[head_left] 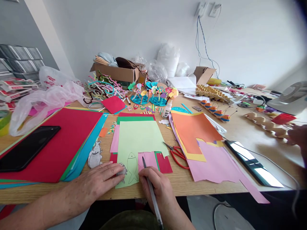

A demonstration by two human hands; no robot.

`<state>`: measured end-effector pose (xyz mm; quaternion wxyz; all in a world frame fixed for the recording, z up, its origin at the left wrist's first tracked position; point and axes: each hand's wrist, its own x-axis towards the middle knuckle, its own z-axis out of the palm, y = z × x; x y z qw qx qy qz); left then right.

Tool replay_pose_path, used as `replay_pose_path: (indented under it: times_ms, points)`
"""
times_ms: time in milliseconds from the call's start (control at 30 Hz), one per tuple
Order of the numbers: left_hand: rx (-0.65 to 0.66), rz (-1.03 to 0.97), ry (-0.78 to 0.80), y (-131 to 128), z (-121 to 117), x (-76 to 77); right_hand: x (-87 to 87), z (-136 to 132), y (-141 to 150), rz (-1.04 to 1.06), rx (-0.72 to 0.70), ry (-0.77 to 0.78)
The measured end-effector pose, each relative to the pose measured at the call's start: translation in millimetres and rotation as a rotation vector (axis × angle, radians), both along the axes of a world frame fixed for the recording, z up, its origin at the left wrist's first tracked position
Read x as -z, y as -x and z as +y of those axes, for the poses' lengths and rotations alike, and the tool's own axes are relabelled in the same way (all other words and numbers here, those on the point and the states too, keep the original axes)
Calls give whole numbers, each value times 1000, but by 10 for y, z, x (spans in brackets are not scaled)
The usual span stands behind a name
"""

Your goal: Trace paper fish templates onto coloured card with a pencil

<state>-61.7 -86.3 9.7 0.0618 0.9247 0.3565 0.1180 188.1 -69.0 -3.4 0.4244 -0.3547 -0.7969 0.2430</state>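
Note:
My right hand point(159, 188) is closed round a pen point(151, 191), its tip close to the edge of the light green sheet point(136, 134). That sheet has a pencil-thin fish outline point(132, 167) drawn on it. My left hand point(100, 179) lies flat, its fingertips resting on a small grey-and-white paper cutout point(122, 171) at the sheet's lower left; part of the cutout is hidden under them. Beyond that hand lies a cut-out paper fish figure point(95, 155). Pink paper point(146, 159) and red paper point(165, 163) show beneath the green sheet.
Red-handled scissors point(178, 156) lie right of the sheets, beside orange paper point(189, 134). A glue bottle point(166, 110) stands behind. Coloured paper with a black phone point(28, 147) covers the left. At right lie a dark tablet point(251, 163) and another person's hand point(297, 135).

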Motion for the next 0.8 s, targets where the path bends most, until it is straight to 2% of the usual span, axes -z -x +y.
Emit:
replay_pose_path:
  times_ms: [133,300,400,633,800]
  points:
    - [38,-87,16,53,46,-78,5,3,1,8,-7,4]
    - [-29,-180,29,20,197,-289,1,12,-2,6,-6,-1]
    - [-54,-105,73,-84,293,-377,-7,13,-4,-1,-7,-9]
    - [-36,87,250,-222,446,-416,-13,2,-4,-10,1,-11]
    - [-23,156,350,-272,539,-502,1,-4,-2,-9,4,3]
